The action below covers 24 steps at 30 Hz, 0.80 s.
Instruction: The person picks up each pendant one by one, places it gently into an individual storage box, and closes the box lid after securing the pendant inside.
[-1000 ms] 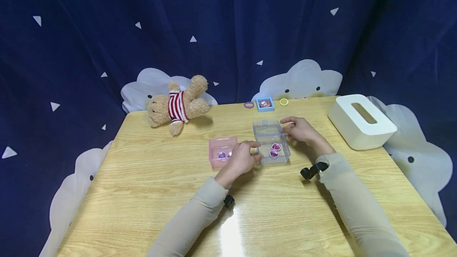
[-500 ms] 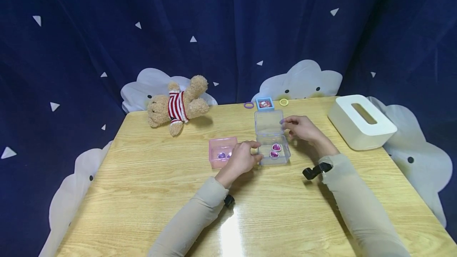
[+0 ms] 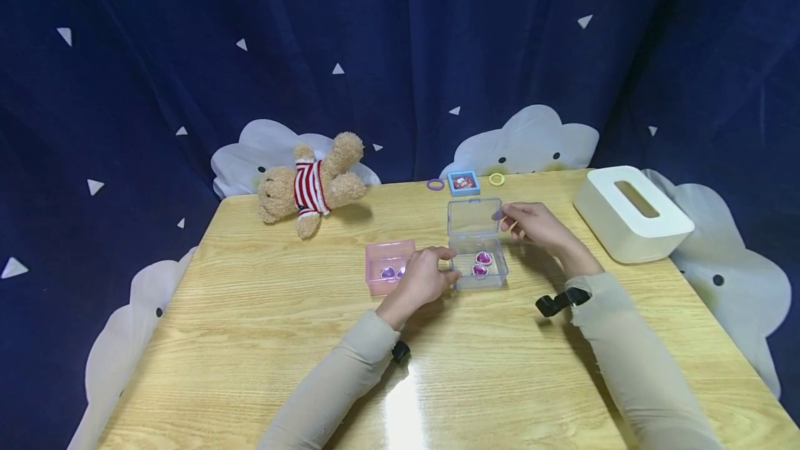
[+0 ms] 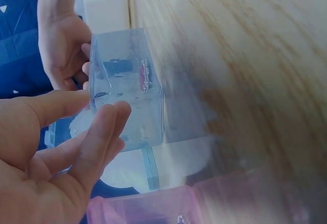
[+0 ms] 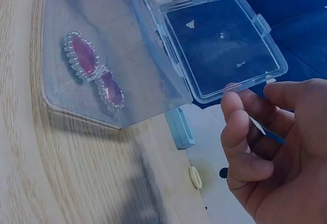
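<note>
A clear bluish plastic box [image 3: 475, 276] stands on the table with its hinged lid [image 3: 473, 218] raised. Inside it lie two magenta gem pieces [image 5: 86, 55] edged with silver beads. My left hand [image 3: 425, 275] holds the box at its left wall with thumb and fingertips. At the lid's right edge, my right hand [image 3: 539, 228] pinches it between thumb and index finger; the other fingers curl loosely beneath. Left of the clear box stands an open pink plastic box [image 3: 390, 250] with purple gem pieces [image 3: 389, 271], partly hidden behind my left hand.
Along the far edge lie a purple ring [image 3: 435, 185], a small blue square box [image 3: 464, 184] and a yellow ring [image 3: 496, 179]. A teddy bear [image 3: 310, 186] in a striped shirt lies at the back left. A white tissue box [image 3: 634, 214] stands at the right.
The clear lid has swung on its hinge, its free edge higher in the head view than a second ago. My right hand has shifted slightly right; the left hand has stayed put.
</note>
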Each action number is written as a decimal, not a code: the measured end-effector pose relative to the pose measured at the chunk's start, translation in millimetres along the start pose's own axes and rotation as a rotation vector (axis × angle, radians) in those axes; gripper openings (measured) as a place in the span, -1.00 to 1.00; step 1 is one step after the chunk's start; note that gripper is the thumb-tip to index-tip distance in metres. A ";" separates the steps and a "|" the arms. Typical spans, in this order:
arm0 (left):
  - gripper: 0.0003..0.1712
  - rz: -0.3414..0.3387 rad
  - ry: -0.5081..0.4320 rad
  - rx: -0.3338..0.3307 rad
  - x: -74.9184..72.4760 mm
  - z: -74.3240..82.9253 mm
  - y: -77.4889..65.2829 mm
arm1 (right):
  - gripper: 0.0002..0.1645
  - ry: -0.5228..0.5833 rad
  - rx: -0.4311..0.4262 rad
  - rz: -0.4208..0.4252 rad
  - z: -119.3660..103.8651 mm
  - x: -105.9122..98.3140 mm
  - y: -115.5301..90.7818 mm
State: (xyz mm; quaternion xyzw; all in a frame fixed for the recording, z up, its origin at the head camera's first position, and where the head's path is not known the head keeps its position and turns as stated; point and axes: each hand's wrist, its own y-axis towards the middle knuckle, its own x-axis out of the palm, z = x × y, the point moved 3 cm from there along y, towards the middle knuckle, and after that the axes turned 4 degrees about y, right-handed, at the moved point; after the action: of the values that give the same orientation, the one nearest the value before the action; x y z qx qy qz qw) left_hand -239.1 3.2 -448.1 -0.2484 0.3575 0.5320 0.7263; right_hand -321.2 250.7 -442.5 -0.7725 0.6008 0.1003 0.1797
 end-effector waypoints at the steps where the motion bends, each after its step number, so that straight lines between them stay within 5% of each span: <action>1: -0.50 0.001 0.005 0.002 -0.3 0.2 -0.1 | -0.41 0.007 0.004 -0.007 -0.2 -0.2 -0.5; 24: -0.52 0.024 0.035 0.012 -1.2 1.1 0.6 | -0.66 -0.120 -0.009 -0.137 3.4 -0.3 -20.7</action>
State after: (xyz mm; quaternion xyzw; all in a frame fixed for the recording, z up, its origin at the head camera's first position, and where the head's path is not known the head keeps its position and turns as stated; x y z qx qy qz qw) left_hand -239.6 3.4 -446.4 -0.2489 0.3763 0.5342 0.7149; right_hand -301.1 256.7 -442.3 -0.8052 0.5343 0.1365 0.2183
